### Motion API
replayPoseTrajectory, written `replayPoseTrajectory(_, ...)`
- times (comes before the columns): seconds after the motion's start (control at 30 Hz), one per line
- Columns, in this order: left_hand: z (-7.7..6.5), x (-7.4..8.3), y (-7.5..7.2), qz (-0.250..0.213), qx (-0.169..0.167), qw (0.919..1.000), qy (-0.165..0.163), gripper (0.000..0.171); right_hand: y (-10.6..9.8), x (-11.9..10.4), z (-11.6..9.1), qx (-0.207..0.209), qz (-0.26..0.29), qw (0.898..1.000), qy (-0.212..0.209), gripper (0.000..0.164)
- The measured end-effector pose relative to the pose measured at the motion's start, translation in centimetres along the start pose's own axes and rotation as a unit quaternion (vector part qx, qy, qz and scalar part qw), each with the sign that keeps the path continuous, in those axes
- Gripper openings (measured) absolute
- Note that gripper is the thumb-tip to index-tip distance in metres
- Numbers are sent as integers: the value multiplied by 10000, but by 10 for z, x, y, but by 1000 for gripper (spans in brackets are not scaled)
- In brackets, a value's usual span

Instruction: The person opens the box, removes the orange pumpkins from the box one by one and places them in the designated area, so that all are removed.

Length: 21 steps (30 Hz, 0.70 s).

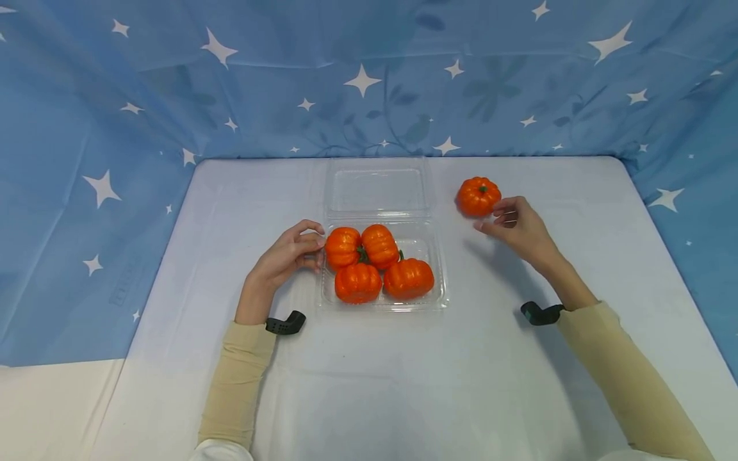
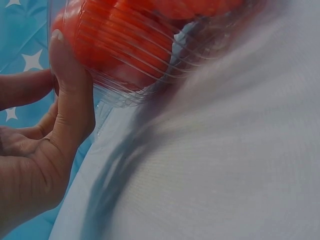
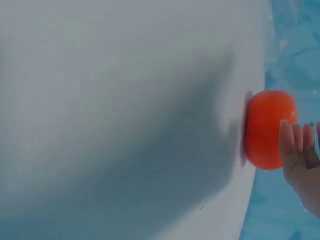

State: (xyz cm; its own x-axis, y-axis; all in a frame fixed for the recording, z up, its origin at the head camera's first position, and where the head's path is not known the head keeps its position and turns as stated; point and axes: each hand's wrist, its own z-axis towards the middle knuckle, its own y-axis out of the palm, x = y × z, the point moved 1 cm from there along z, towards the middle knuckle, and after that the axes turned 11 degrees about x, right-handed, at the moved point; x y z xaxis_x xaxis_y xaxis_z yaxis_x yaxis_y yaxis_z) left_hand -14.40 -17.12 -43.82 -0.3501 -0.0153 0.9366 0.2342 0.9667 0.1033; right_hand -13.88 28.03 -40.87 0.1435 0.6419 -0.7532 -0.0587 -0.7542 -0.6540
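Our left hand (image 1: 289, 254) pinched the clear box (image 1: 418, 246), our right hand (image 1: 521, 230), loose and empty, hung beside the lone pumpkin (image 1: 478, 197), and we judged a wide, gentle grip wisest!

The pumpkins (image 1: 358, 285) are gleaming like hard plastic, their glossy ribs catching small highlights. The box (image 1: 412, 246) is showing as thin, clear, shiny plastic, its wall running in fine ridges, and its lid (image 1: 378, 191) is glinting likewise. The white cover (image 1: 369, 384) is lying smooth, faintly creased, with a soft sheen. The curtain (image 1: 288, 70) is hanging as printed cloth; the sleeves (image 1: 239, 378) are wrinkling as matt fabric; the cameras (image 1: 285, 323) are looking like dull plastic.
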Motion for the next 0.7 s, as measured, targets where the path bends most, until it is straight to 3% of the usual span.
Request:
replayPoseTrajectory(0.23, 0, -1, -1, -2, 3, 10000, -20, 19, 6, -23, -20, -421, 35, 9980, -462, 66)
replayPoseTrajectory(0.43, -1, -1, -1, 10, 58, 10000, -44, 18, 14, -37, -30, -878, 425, 9888, -1132, 60)
replayPoseTrajectory(0.7, 0, 0, 0, 13, 7, 10000, -17, 17, 25, -51, -39, -1320, 460, 9794, -1455, 60)
